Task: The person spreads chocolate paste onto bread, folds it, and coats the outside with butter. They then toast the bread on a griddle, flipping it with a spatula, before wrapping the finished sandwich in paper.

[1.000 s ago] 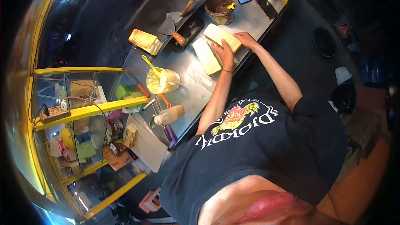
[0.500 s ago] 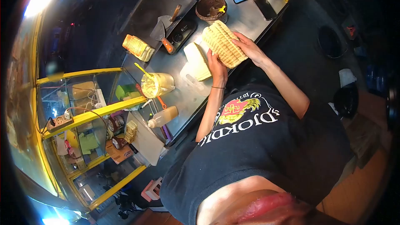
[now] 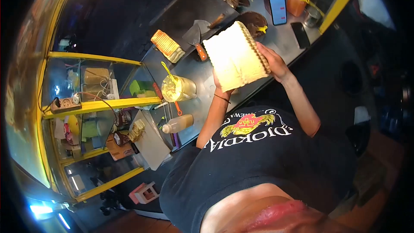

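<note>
A large bread slab point(image 3: 235, 56) is lifted over the metal counter, its pale smooth face toward the camera and a ridged brown edge along its right side. My left hand point(image 3: 222, 84) supports it at the lower left, fingers mostly hidden by the bread. My right hand point(image 3: 273, 62) grips its right edge. To the left on the counter stand a tub of yellow spread point(image 3: 180, 89) with a yellow utensil, and a toasted ridged loaf point(image 3: 167, 46). Behind the bread lie a wooden-handled scraper point(image 3: 195, 36) and a bowl of dark spread point(image 3: 254, 20).
A lit phone point(image 3: 278, 11) stands near an orange container point(image 3: 297, 1), with a dark phone point(image 3: 300, 35) lying nearby. A squeeze bottle point(image 3: 178, 124) lies at the counter's near left. The yellow-framed glass cabinet point(image 3: 103, 104) fills the left side.
The bread has been raised toward the camera and turned, from its ridged face to its pale smooth face. Both hands moved with it, and the whole view has shifted.
</note>
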### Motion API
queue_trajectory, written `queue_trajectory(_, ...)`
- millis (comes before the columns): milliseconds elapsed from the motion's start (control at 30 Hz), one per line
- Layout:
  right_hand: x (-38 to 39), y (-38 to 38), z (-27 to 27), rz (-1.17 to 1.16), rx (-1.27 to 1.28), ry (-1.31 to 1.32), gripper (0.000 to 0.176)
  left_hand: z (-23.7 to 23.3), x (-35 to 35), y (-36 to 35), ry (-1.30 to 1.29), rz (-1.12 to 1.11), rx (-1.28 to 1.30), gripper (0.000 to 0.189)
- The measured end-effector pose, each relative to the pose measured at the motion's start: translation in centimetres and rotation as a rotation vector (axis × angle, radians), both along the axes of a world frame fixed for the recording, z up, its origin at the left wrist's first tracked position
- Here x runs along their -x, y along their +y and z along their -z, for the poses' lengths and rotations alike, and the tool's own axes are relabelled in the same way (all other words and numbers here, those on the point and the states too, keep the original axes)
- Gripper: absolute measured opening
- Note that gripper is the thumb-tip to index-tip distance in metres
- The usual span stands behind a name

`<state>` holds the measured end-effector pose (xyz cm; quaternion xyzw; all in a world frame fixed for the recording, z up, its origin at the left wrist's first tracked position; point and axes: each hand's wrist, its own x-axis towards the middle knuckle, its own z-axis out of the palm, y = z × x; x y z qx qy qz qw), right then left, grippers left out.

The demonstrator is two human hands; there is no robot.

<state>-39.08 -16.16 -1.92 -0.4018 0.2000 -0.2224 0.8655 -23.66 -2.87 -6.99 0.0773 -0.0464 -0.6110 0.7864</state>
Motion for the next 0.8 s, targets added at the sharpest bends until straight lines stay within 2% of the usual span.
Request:
queue_trajectory(33,-0.8,-0.3,-1.2,0.03,0.354,-0.004,0.042,-0.2,-0.8,-0.2,0.002,-0.008,0.022,0.058)
queue_trajectory(67,-1.3,-1.4,-1.3,0.018,0.368,-0.008,0.042,-0.4,-1.6,-0.5,0.006,-0.017,0.041,0.059)
queue_trajectory(133,-2.0,-3.8,-1.6,0.027,0.601,0.141,0.043,-1.7,-3.9,-1.0,-0.005,-0.069,0.08,0.061)
queue_trajectory(167,-2.2,-4.0,-2.3,0.128,0.62,0.109,0.045,-2.6,-5.5,-1.3,-0.019,-0.106,0.094,0.062)
queue_trajectory(300,0.2,-4.6,-1.7,0.156,0.679,0.226,0.046,-10.3,-15.0,-4.5,-0.218,-0.335,0.114,0.066)
queue_trajectory(333,1.2,-4.4,-1.0,0.141,0.641,0.254,0.046,-15.2,-15.4,-5.1,-0.398,-0.447,0.033,0.068)
queue_trajectory(400,3.4,-3.0,0.8,0.166,0.564,0.29,0.046,-16.6,-22.4,-6.7,-0.783,-0.569,-0.045,0.068)
queue_trajectory(467,5.7,-1.6,3.3,0.19,0.432,0.32,0.043,-16.6,-27.3,-8.9,-0.987,-0.506,-0.205,0.067)
queue_trajectory(500,6.7,-0.9,4.6,0.199,0.398,0.341,0.043,-14.8,-30.8,-10.2,-1.189,-0.415,-0.324,0.064)
queue_trajectory(533,7.6,0.0,5.2,0.206,0.354,0.386,0.043,-14.4,-29.9,-11.6,-1.372,-0.449,-0.439,0.06)
queue_trajectory(567,8.3,0.5,5.7,0.21,0.346,0.401,0.044,-9.9,-33.6,-13.9,-1.602,-0.445,-0.468,0.058)
queue_trajectory(600,8.9,1.3,6.2,0.211,0.334,0.417,0.044,-5.2,-34.9,-14.8,-1.896,-0.248,-0.77,0.065)
queue_trajectory(633,9.4,2.0,6.1,0.22,0.327,0.42,0.044,-2.4,-35.2,-15.4,-2.161,-0.021,-1.086,0.078)
queue_trajectory(667,9.9,2.7,5.9,0.224,0.295,0.441,0.044,-2.1,-32.3,-15.3,-2.668,-0.048,-1.158,0.082)
queue_trajectory(733,11.2,2.8,5.3,0.242,0.282,0.466,0.044,-4.4,-31.2,-18.7,-2.403,0.137,-1.418,0.077)
queue_trajectory(800,12.6,3.4,5.1,0.334,0.237,0.533,0.043,-7.6,-31.7,-22.0,-2.303,0.41,-1.49,0.072)
